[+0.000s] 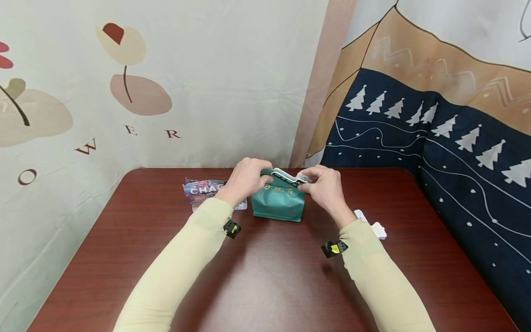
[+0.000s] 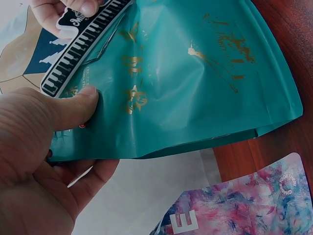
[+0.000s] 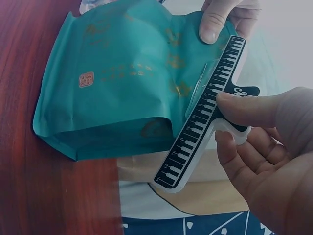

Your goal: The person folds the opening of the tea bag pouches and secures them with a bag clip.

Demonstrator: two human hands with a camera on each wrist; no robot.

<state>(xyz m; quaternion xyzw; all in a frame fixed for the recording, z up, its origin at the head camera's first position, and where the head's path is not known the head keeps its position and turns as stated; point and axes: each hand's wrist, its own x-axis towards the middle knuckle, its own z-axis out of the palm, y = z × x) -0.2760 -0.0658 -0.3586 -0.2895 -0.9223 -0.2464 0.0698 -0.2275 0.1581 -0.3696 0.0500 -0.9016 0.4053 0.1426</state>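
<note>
Right hand (image 3: 281,166) on long clip (image 3: 196,124) against creased pouch (image 3: 129,83)

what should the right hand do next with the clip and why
Probably straighten the piano-key clip: in both wrist views it slants against the gold characters on the green pouch. The right hand pinches its handle; the left hand grips the pouch.

Teal bag (image 1: 278,206) with gold lettering, upright below and between the left hand (image 1: 248,179), which pinches its upper end, and the right hand (image 1: 327,186). Piano-keyboard clip (image 3: 196,125), black and white, its handle pinched by the right hand, aslant along the bag's upper part.
</note>
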